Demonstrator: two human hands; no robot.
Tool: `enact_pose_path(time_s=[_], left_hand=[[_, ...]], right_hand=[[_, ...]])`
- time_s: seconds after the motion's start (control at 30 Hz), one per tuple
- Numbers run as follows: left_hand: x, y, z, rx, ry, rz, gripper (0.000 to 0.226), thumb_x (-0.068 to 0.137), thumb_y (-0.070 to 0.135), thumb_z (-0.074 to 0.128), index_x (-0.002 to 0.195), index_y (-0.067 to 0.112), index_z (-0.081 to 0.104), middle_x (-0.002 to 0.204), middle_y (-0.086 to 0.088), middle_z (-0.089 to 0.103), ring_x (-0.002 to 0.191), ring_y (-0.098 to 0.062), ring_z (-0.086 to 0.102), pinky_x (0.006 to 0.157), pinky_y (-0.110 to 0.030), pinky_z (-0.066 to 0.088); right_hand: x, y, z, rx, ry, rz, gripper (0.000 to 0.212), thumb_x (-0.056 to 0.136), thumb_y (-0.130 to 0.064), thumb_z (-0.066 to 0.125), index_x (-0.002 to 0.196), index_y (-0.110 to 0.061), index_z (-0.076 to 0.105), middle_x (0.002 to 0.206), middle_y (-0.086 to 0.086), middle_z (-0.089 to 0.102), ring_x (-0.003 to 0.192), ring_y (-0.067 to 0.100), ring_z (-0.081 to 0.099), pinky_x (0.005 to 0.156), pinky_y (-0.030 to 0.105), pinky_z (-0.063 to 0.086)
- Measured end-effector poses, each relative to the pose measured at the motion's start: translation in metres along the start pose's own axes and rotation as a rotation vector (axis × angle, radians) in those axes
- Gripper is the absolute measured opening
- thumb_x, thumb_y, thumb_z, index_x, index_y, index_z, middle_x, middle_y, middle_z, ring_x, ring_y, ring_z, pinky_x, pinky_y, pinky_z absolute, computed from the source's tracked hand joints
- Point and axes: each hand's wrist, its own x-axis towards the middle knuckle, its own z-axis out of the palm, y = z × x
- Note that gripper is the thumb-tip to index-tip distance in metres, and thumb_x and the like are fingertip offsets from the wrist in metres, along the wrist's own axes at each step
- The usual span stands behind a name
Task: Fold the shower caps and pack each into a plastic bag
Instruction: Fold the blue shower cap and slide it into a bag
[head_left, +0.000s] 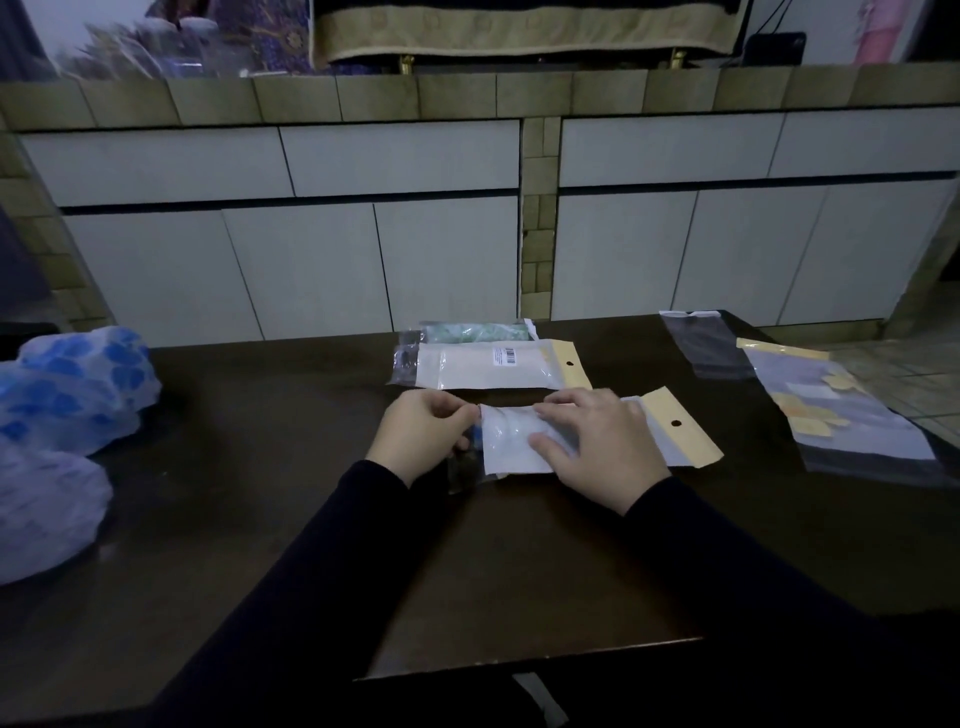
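The head view shows a dark brown bench (270, 499) in a dim room. Behind its far edge stands a low wall of white panels (322, 260) with olive tiles (540, 208) along the top and down the middle.

Near the middle of the bench, toward the far edge, lies the plastic bag (670, 431) that is being packed. It is flat and pale, with a yellow header strip and a punched hole at its right end. A folded white shower cap (511, 441) is inside it at the left part. The right hand (597, 447) presses flat on the bag with straight fingers and grips nothing. The left hand (423, 434) pinches the left, open end of the bag between curled fingers. Both arms wear dark sleeves (753, 582).

Just beyond the hands, two packed bags (493, 366) lie side by side at the far edge; the farther one holds something green. At the far right corner lie a clear empty bag (711, 343) and a pile of empty bags (852, 421) with yellow strips, and this pile reaches over the right edge. At the left edge lie loose shower caps (67, 395), white with blue spots, well apart from the hands.
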Motion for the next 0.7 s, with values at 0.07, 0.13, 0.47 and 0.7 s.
enact_pose_path(time_s=[0.07,0.13,0.47,0.7], left_hand=[[0.000,-0.001,0.002,0.014,-0.019,0.027,0.012,0.089,0.032,0.062,0.089,0.023,0.071,0.074,0.001,0.072,0.062,-0.006,0.064,0.065,-0.025,0.053],[0.000,0.000,0.007,-0.058,-0.040,0.051,0.013,0.089,0.035,0.062,0.092,0.024,0.068,0.083,0.002,0.072,0.076,-0.012,0.067,0.074,-0.032,0.056],[0.003,-0.009,0.003,0.298,0.165,0.154,0.017,0.095,0.033,0.047,0.102,0.027,0.062,0.102,0.003,0.069,0.103,-0.020,0.059,0.086,-0.036,0.046],[-0.003,-0.014,0.020,0.838,0.024,0.093,0.052,0.097,0.052,0.033,0.143,0.030,0.040,0.152,0.004,0.035,0.137,-0.023,0.030,0.108,-0.045,0.024]], right_hand=[[0.000,0.000,-0.001,-0.018,0.011,0.025,0.043,0.092,-0.054,0.048,0.131,-0.037,0.054,0.130,-0.012,0.052,0.120,0.010,0.043,0.105,0.036,0.030],[0.000,0.000,0.000,0.013,-0.016,0.023,0.039,0.093,-0.052,0.048,0.128,-0.036,0.057,0.127,-0.011,0.054,0.119,0.010,0.043,0.105,0.036,0.030],[-0.005,0.001,-0.009,-0.015,-0.017,0.093,0.029,0.095,-0.036,0.051,0.121,-0.039,0.062,0.126,-0.007,0.042,0.122,0.014,0.033,0.105,0.037,0.026],[-0.004,0.003,-0.014,0.063,-0.060,0.324,0.037,0.093,-0.049,0.045,0.121,-0.031,0.060,0.128,0.001,0.043,0.120,0.020,0.038,0.100,0.041,0.035]])
